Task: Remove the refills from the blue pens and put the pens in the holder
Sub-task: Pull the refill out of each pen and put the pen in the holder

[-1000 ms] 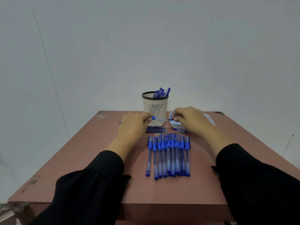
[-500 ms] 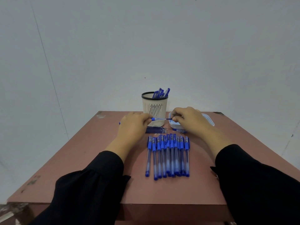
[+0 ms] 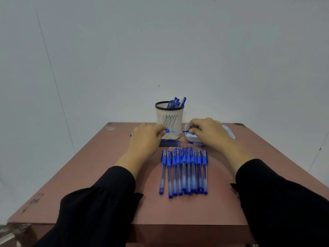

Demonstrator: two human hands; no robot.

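My left hand (image 3: 146,138) grips a blue pen (image 3: 171,130) held level in front of the holder. My right hand (image 3: 208,132) pinches the thin refill (image 3: 184,131) that sticks out of the pen's right end. The cream slotted holder (image 3: 169,115) with a black rim stands at the table's far middle with several blue pens (image 3: 177,102) in it. A row of several blue pens (image 3: 184,171) lies side by side on the table between my forearms. Several loose refills (image 3: 171,142) lie just under the held pen.
A shallow white and blue tray (image 3: 228,133) sits right of the holder, partly hidden by my right hand. A small blue pen part (image 3: 196,143) lies in front of it. The reddish-brown table (image 3: 99,168) ends at the near edge, below my black sleeves.
Both hands stay at the held pen. The gap between them has grown a little, with slightly more refill showing.
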